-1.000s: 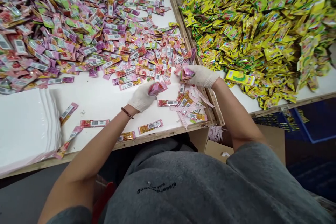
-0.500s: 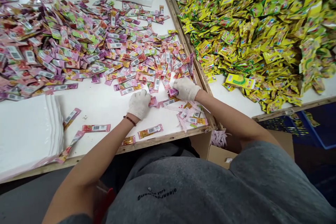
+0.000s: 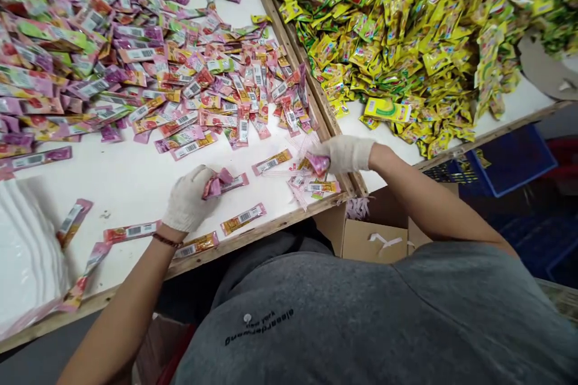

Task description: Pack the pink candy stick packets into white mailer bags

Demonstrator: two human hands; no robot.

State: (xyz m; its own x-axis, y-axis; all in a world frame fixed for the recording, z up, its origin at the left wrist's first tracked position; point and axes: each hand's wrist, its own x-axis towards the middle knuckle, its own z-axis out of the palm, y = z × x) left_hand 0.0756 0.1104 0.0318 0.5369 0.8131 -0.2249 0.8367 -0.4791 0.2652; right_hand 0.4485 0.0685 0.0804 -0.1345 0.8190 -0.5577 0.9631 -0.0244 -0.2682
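Note:
My left hand, in a white knit glove, is closed on pink sachets just above the white table. My right hand, gloved too, grips a purple-pink sachet over the wooden divider's near end. Below it lie pink paper strips and several sachets. An orange sachet rests between my hands, and another lies by the front edge. A large heap of pink and purple sachets spreads behind my left hand.
Beyond the wooden divider is a big heap of yellow packets. White bags are stacked at the left. An open cardboard box stands below the table edge, with blue crates to its right.
The view has shifted right. My hands have moved apart, the left toward the left and the right toward the divider, each now lifting sachets. The white sheet at the top is mostly out of view.

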